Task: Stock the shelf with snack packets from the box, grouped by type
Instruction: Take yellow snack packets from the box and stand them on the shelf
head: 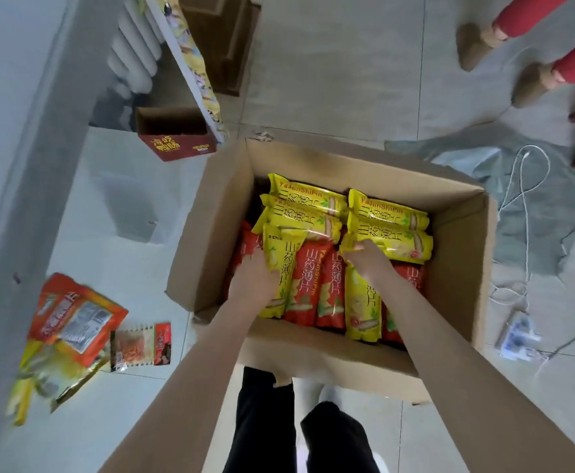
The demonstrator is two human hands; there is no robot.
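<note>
An open cardboard box on the floor holds several yellow snack packets and red snack packets. Both my hands are inside it. My left hand closes on an upright yellow packet at the box's left. My right hand grips the corner of a yellow packet lying at the right. The white shelf at the left carries an orange packet, a yellow packet and a small red-and-clear packet.
A red carton stands on the shelf further back, beside an upper shelf board with yellow packets. Another person's feet in brown slippers stand at the top right. A white cable and power strip lie on the floor right of the box.
</note>
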